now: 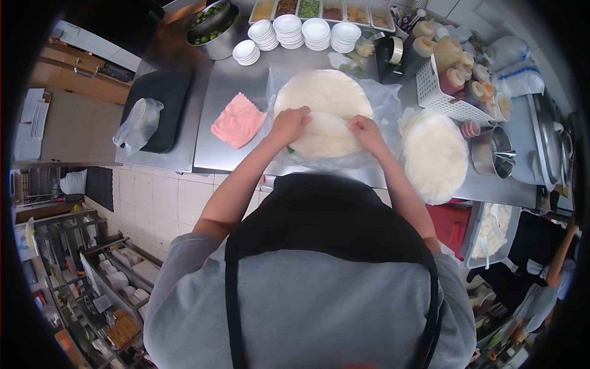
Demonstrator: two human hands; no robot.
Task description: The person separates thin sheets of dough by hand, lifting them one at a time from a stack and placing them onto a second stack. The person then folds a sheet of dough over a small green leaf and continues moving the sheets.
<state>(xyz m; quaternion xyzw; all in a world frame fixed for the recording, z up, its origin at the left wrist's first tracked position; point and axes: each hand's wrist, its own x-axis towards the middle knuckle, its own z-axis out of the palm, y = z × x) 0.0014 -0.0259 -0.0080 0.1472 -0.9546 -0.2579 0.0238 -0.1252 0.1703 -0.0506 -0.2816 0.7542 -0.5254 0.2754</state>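
Note:
A large, round, pale flatbread (326, 89) lies on a sheet of clear plastic (384, 98) in front of me. Its near part looks folded up, with an edge running across the middle. My left hand (292, 126) has its fingers closed on the left end of that edge. At the right end, my right hand (365, 131) pinches the same flatbread between thumb and fingers. A small bit of green shows below my left hand. What lies under the fold is hidden. To the right, more round flatbread (433, 157) rests at the counter's near edge.
Left of the plastic lie a pink cloth (238, 120) and a black tray (158, 111) with a plastic bag. Several stacks of white bowls (316, 32) stand behind. A white basket (445, 95) with squeeze bottles and a metal pot (488, 154) are on the right.

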